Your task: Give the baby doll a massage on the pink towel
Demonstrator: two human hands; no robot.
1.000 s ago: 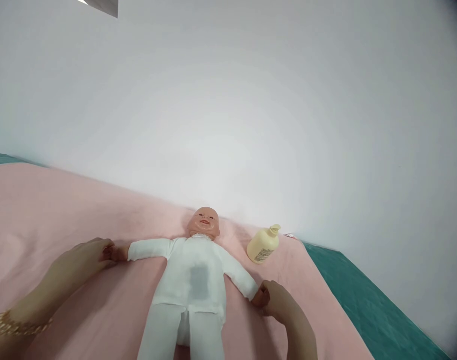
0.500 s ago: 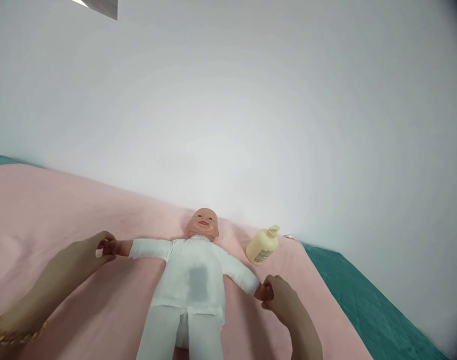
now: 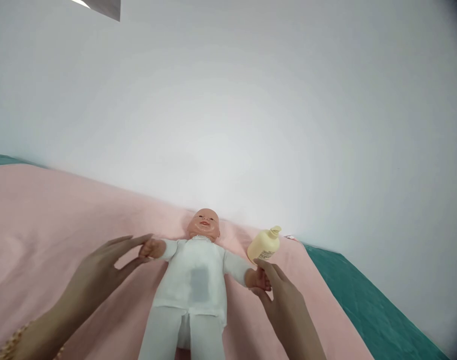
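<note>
Doll (image 3: 192, 280) in a white suit lay on its back on the pink blanket (image 3: 63, 220), head toward the white wall (image 3: 228, 100) and legs running out of the bottom edge of the head view. Its arms were bent in close to the body, with a bare doll hand showing at each side.

The left hand (image 3: 108, 257) reached in from the lower left, forearm stretched diagonally over the blanket, with a beaded bracelet (image 3: 8, 347) on the wrist at the picture's edge. Its fingers were long and spread, the forefinger above and the thumb below. The doll's small hand sat at their tips in the open gap, not clamped.

The right hand (image 3: 279, 295) came up from the bottom edge, wrist low and palm turned inward. Its fingers were held straight and close together, and the thumb was set apart beneath them. The doll's other hand lay between the thumb and the fingers and touched them; whether they pressed on it could not be told.

A cream pump bottle (image 3: 265, 245) lay tilted on the blanket just beyond the right fingertips, near the doll's shoulder. A teal sheet (image 3: 367, 305) showed past the blanket's right edge.
</note>
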